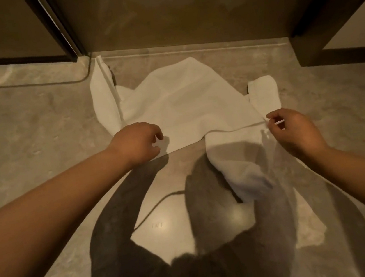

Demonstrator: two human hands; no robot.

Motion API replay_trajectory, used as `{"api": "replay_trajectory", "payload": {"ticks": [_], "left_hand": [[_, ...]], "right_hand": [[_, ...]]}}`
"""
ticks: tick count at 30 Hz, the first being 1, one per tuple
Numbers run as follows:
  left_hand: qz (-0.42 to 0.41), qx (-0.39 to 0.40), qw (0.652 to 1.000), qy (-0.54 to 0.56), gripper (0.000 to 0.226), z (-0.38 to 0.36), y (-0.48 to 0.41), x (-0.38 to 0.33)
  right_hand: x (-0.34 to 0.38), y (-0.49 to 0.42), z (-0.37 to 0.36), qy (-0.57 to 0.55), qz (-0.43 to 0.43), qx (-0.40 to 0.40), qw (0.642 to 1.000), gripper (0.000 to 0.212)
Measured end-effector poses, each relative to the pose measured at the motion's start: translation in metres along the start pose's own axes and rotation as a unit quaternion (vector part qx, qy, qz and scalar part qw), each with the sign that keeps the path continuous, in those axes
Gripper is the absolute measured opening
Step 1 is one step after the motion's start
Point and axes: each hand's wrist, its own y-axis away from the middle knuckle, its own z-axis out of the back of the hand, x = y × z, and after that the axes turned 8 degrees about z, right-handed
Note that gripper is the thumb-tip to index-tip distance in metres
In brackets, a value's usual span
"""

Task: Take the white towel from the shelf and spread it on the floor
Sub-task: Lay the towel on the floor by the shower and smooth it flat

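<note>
Fingers point(270, 117) pinching white towel point(183, 105) hem, arms outstretched

Two bare forearms are seen, with no sleeves, gloves, watch or rings worn on them. The left hand point(138, 142) and the right hand point(294, 130) are uncovered, with short nails seen on the fingers.

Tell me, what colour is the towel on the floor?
The towel is plain white, no pattern, seen best in the head view.
</note>
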Motion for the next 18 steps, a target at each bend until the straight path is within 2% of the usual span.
{"api": "replay_trajectory", "payload": {"ticks": [5, 9, 13, 18], "left_hand": [[0.003, 0.007, 1.000, 0.019, 0.044, -0.021, -0.018, -0.013], [-0.011, -0.031, 0.999, -0.001, 0.046, -0.040, -0.023, -0.017], [-0.007, -0.038, 0.999, -0.030, 0.037, -0.050, -0.029, -0.016], [-0.007, -0.060, 0.998, -0.022, 0.018, -0.056, -0.034, -0.015]], "right_hand": [[-0.011, -0.007, -0.020, -0.012, -0.022, -0.008, 1.000, 0.027], [-0.015, -0.011, -0.030, 0.004, -0.019, -0.054, 0.998, 0.028], [-0.020, -0.021, -0.033, -0.027, -0.055, -0.025, 0.998, 0.019], [-0.019, -0.022, -0.038, -0.035, -0.063, -0.035, 0.997, 0.016]]}}
